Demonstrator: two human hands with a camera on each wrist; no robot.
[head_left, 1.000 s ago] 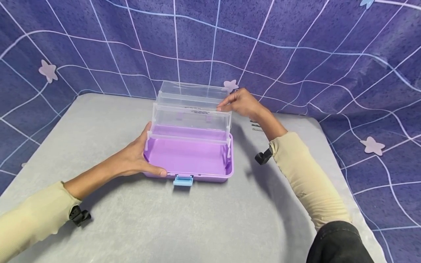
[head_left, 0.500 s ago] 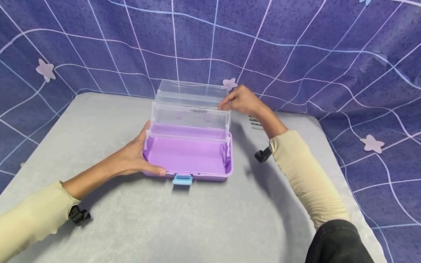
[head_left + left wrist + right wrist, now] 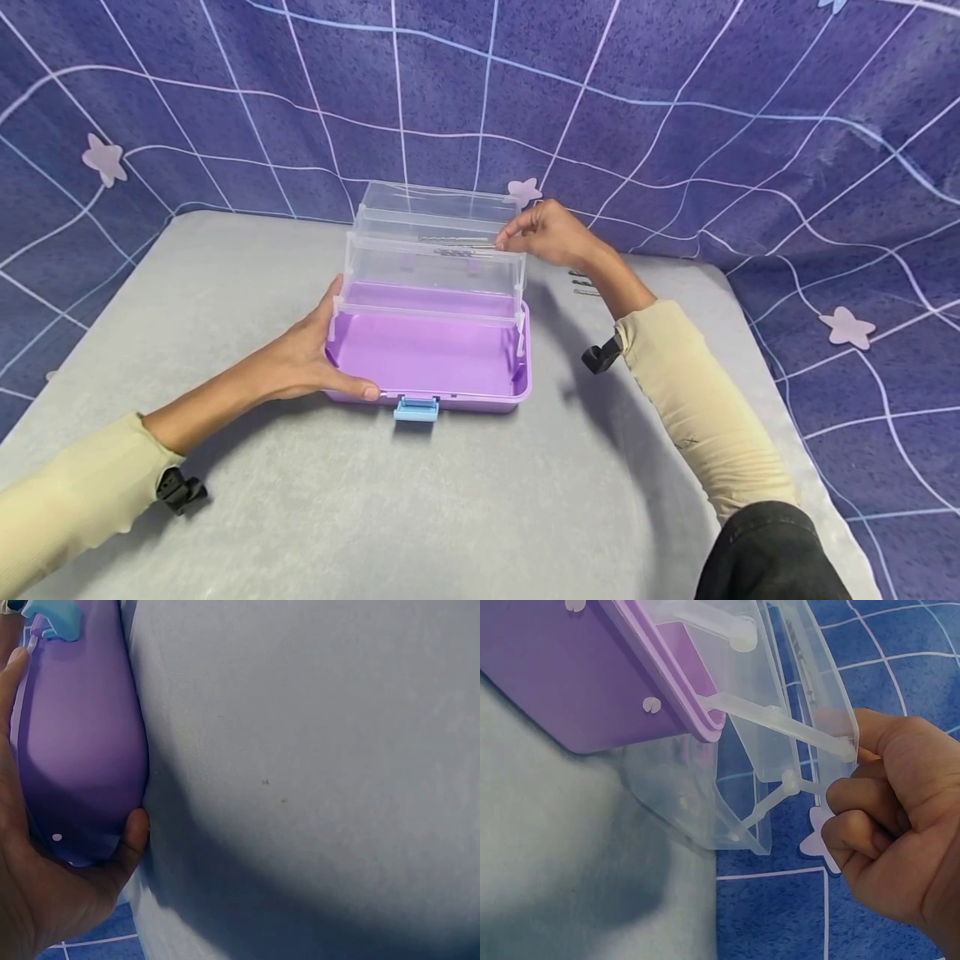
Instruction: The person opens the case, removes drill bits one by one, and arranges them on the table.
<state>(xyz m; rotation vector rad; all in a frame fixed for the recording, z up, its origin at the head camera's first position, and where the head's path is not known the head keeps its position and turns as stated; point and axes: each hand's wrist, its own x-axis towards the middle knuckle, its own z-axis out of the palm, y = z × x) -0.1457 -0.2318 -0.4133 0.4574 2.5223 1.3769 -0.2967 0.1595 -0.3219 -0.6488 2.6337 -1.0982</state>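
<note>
An open purple toolbox [image 3: 427,358] with clear cantilever trays [image 3: 435,275] stands on the grey table. My left hand [image 3: 303,358] grips its left side, thumb along the front rim; in the left wrist view the hand [image 3: 56,896] wraps round the box's corner. At the upper tray's right end, my right hand [image 3: 551,233] pinches a thin drill bit [image 3: 457,241] between thumb and forefinger. More drill bits [image 3: 461,252] lie in that tray, just below the held one. In the right wrist view the right hand [image 3: 900,817] has its other fingers curled, and its fingertips are hidden behind the clear plastic.
Several drill bits [image 3: 583,283] lie on the table beyond the box's right side, partly hidden by my right forearm. A blue latch [image 3: 416,409] hangs at the box front. The raised clear lid [image 3: 442,198] stands near the patterned blue cloth [image 3: 450,92] at the back.
The drill bit in my right hand has shifted slightly, its far end now a little higher over the tray. My left hand keeps its place on the toolbox.
</note>
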